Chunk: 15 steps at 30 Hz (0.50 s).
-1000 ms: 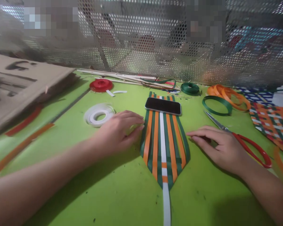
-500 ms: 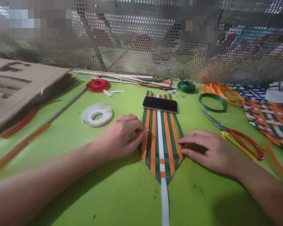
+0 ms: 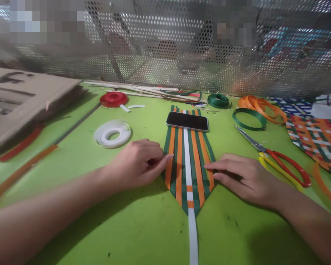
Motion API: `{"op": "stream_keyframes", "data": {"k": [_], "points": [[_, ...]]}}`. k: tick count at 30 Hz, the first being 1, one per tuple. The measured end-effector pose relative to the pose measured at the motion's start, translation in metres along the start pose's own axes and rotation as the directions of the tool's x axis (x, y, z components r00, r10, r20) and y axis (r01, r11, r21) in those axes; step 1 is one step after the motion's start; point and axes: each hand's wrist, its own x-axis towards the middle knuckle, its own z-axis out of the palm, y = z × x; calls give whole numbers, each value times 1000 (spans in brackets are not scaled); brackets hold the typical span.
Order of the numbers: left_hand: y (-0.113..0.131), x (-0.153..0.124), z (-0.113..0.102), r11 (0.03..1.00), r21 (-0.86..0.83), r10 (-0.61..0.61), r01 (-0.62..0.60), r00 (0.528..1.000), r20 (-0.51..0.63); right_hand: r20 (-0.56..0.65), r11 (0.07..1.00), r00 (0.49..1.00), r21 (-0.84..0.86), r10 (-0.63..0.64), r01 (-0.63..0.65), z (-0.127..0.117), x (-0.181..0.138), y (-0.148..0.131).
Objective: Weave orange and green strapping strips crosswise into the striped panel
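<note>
A band of green, orange and white flat strips (image 3: 185, 162) lies lengthwise before me, narrowing to a point at the near end, with a long white strip (image 3: 193, 235) trailing toward me. Short orange crossings show on the white strip near the point. Across the far part rests a phone (image 3: 187, 121), screen up. My left hand (image 3: 145, 162) is closed at the band's left edge, its thumb over the outer strips; what its fingers pinch is hidden. At the right edge my right hand (image 3: 242, 176) pinches an outer green strip (image 3: 214, 170) between index finger and thumb.
Scissors (image 3: 264, 151) lie open at right. Around stand a white coil (image 3: 113, 134), red coil (image 3: 114, 99), green coil (image 3: 218, 101), green loop (image 3: 249, 119) and orange coils (image 3: 260, 108). A woven piece (image 3: 317, 138) is far right, cardboard (image 3: 24, 95) left, perforated metal sheet (image 3: 165, 55) behind.
My left hand has shifted slightly down and its fingers have curled closer together. My right index finger reaches a little further left over the strips. The band and phone have stayed put.
</note>
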Motion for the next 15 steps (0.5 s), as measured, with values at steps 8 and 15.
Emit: {"op": "stream_keyframes", "data": {"k": [8, 15], "points": [[1, -7, -1, 1000, -15, 11, -11, 1000, 7, -8, 1000, 1000, -12, 13, -13, 3, -1, 4], [2, 2, -7, 1000, -17, 24, -24, 1000, 16, -11, 1000, 1000, 5, 1, -1, 4, -1, 3]]}}
